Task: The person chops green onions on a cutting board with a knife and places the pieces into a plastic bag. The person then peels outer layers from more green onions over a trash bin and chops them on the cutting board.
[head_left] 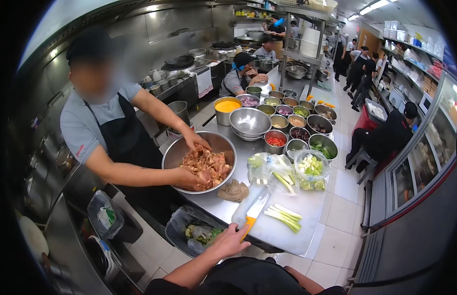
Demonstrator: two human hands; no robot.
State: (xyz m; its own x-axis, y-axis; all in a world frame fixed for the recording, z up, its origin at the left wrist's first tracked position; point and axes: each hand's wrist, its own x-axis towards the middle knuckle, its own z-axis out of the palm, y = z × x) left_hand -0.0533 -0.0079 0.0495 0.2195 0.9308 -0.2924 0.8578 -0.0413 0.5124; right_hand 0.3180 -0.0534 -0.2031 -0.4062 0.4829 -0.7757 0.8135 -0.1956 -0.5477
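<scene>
My left hand (pixel 229 243) is at the near edge of the counter, with its fingers around the end of a knife's yellow handle (pixel 251 222). The knife's wide blade (pixel 259 202) lies over the white cutting board (pixel 282 235), pointing away from me. To its right on the board is a small bundle of spring onions (pixel 284 217). Beyond the blade, clear plastic bags hold cut spring onion pieces (pixel 311 166) and longer stalks (pixel 283 182). Only my right forearm (pixel 305 280) shows at the bottom; the hand is hidden.
Across the counter, a co-worker's hands are in raw meat (pixel 207 166) inside a large steel bowl (pixel 170 160). A brown cloth (pixel 233 191) lies beside it. Below the edge stands a lined bin (pixel 175 227). Several ingredient pots surround an empty steel bowl (pixel 250 121). A glass-fronted fridge (pixel 419 160) is right.
</scene>
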